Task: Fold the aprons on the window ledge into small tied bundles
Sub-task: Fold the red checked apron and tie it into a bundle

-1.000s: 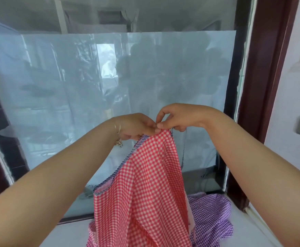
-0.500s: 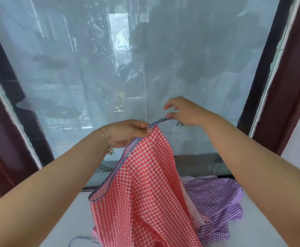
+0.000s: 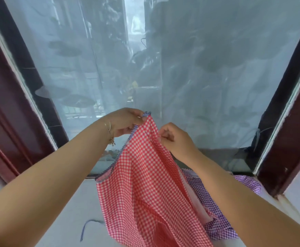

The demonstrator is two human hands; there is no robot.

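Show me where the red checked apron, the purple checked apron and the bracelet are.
red checked apron (image 3: 145,184): head view, middle of the hanging cloth.
purple checked apron (image 3: 215,220): head view, crumpled part on the ledge.
bracelet (image 3: 109,128): head view, thin band on the left wrist.

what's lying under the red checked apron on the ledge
A purple checked apron shows at the right, its left part covered by the red checked apron that the left hand and right hand hold up. Whatever else lies beneath is hidden.

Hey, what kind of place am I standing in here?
Probably a home interior, at a window ledge: frosted film covers the glass, dark red wooden frame at both sides, and gingham aprons, red and purple.
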